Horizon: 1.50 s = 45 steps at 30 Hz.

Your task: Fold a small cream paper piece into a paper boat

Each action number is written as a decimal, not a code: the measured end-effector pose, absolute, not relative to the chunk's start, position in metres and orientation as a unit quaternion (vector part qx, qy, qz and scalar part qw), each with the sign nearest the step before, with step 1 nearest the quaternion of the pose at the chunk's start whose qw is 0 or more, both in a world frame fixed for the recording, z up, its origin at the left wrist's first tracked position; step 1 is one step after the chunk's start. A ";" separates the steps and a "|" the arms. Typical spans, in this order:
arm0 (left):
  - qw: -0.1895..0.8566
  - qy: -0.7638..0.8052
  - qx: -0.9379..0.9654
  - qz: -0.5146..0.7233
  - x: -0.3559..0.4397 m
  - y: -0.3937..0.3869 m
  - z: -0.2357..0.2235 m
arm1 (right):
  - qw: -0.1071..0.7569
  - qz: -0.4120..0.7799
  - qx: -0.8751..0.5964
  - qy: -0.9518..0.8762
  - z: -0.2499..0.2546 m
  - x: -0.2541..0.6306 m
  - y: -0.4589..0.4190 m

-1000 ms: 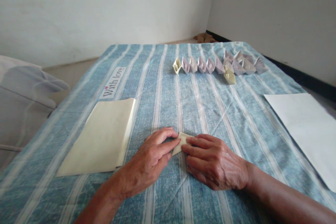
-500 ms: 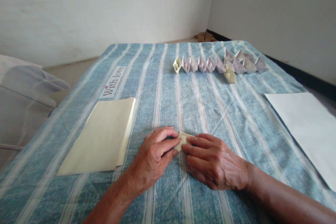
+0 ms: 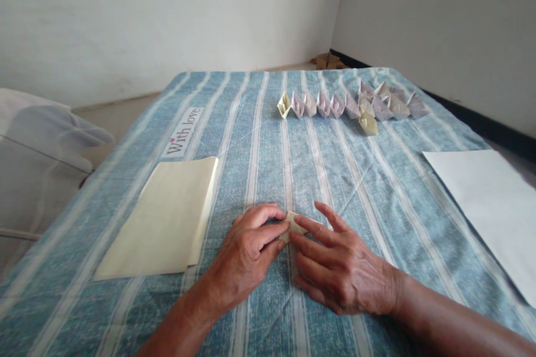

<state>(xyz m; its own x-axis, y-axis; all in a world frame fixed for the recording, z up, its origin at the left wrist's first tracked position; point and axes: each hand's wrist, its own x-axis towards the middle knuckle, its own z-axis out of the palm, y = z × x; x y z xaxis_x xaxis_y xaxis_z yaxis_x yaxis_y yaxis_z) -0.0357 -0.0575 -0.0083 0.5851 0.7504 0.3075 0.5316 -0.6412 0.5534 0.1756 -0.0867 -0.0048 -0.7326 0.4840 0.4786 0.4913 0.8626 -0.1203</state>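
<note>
A small folded cream paper piece (image 3: 294,221) lies on the blue striped cloth (image 3: 335,178) near the front. My left hand (image 3: 247,248) is curled over its left side, thumb and fingers pinching the paper. My right hand (image 3: 339,265) rests on its right side with fingers spread, fingertips pressing the paper; most of the piece is hidden under both hands.
A stack of cream sheets (image 3: 167,217) lies to the left. White sheets (image 3: 489,201) lie at the right edge. A row of several folded paper boats (image 3: 352,105) stands at the far side. A white bag (image 3: 37,145) sits beside the table at left.
My right hand's fingers have spread apart and the index finger has lifted off towards the right. My left hand has curled tighter on the paper, hiding more of it.
</note>
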 end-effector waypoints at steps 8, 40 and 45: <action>0.208 0.373 0.866 0.260 -0.038 -0.057 -0.008 | 0.242 0.023 -0.262 -0.934 -0.003 0.174 -0.087; 0.129 0.347 0.879 0.300 -0.038 -0.058 -0.011 | 0.249 0.026 -0.272 -0.929 -0.009 0.172 -0.086; 0.041 0.349 0.888 0.296 -0.033 -0.066 -0.010 | 0.260 0.012 -0.267 -0.928 -0.011 0.171 -0.085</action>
